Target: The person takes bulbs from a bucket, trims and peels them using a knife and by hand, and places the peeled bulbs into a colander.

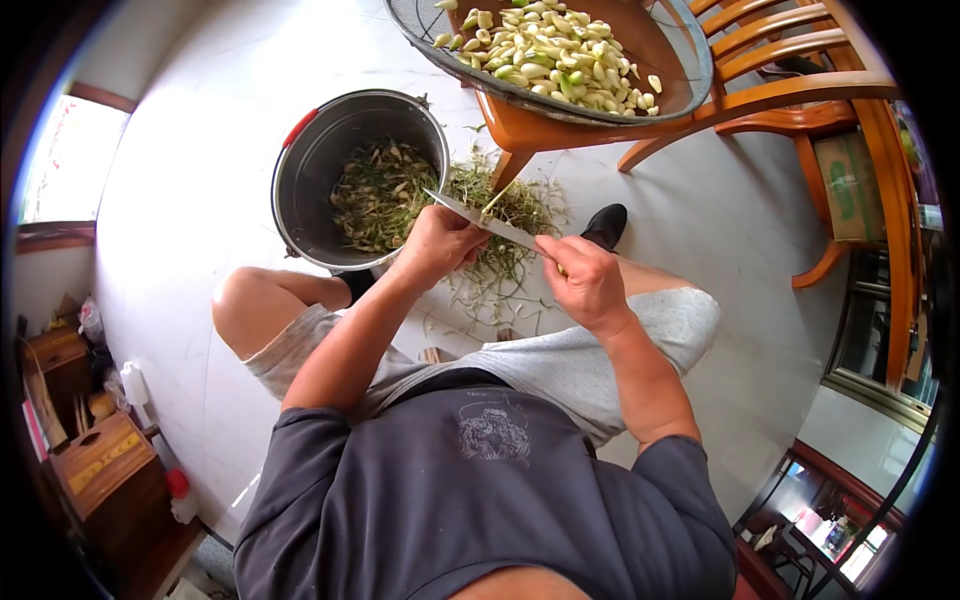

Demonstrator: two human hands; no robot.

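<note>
A knife point(510, 233) is gripped at its handle end by my right hand point(588, 280), its blade pointing up and left across my left hand. My left hand point(438, 245) is closed around a plant piece whose thin pale stalk point(499, 197) sticks up beside the blade; the part inside the fingers is hidden. Both hands are above green and pale trimmings point(520, 215) scattered on the floor. A metal bucket point(300, 180) with a red grip, partly filled with similar trimmings, stands just left of them.
A mesh basket point(690, 100) with many pale, peeled clove-like pieces point(560, 60) rests on a wooden chair point(545, 130) ahead. More wooden chairs and a cardboard box point(852, 188) are at the right. Wooden cabinets point(105, 465) stand at the lower left.
</note>
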